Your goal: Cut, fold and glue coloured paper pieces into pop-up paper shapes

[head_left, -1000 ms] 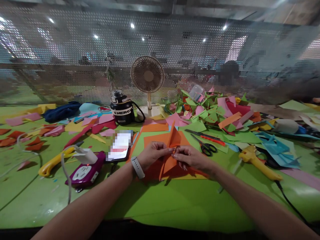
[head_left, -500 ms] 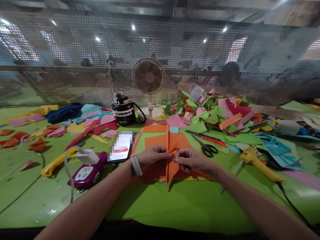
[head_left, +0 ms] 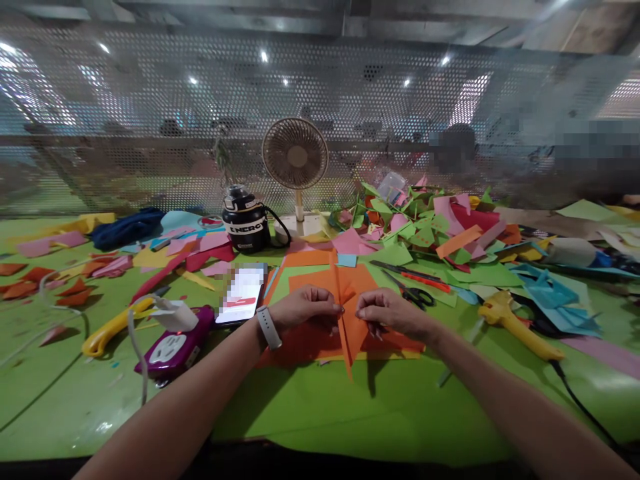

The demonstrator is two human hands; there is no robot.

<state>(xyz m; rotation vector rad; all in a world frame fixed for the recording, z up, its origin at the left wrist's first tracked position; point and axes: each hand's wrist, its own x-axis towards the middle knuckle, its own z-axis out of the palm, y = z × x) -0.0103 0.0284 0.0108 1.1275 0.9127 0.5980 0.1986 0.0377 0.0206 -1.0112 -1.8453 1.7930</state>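
Observation:
An orange folded paper piece (head_left: pixel 349 337) stands between my hands, its narrow edge toward me. My left hand (head_left: pixel 313 308) pinches it from the left with thumb and forefinger. My right hand (head_left: pixel 383 313) is at its right side, thumb and forefinger pressed together on the edge of the paper. Under both hands lie flat orange sheets (head_left: pixel 313 343) on the green table (head_left: pixel 300 413). Black-handled scissors (head_left: pixel 417 297) rest just right of the sheets.
Left are a phone (head_left: pixel 243 293), a purple power strip (head_left: pixel 175 350) and a yellow tool (head_left: pixel 113 330). A bottle (head_left: pixel 245 223) and fan (head_left: pixel 296 157) stand behind. Right are a yellow glue gun (head_left: pixel 520 327) and a heap of paper pieces (head_left: pixel 420 223).
The folded orange paper has tilted, its near end shifting right and its sides spreading. My right hand has moved slightly right, away from my left fingertips.

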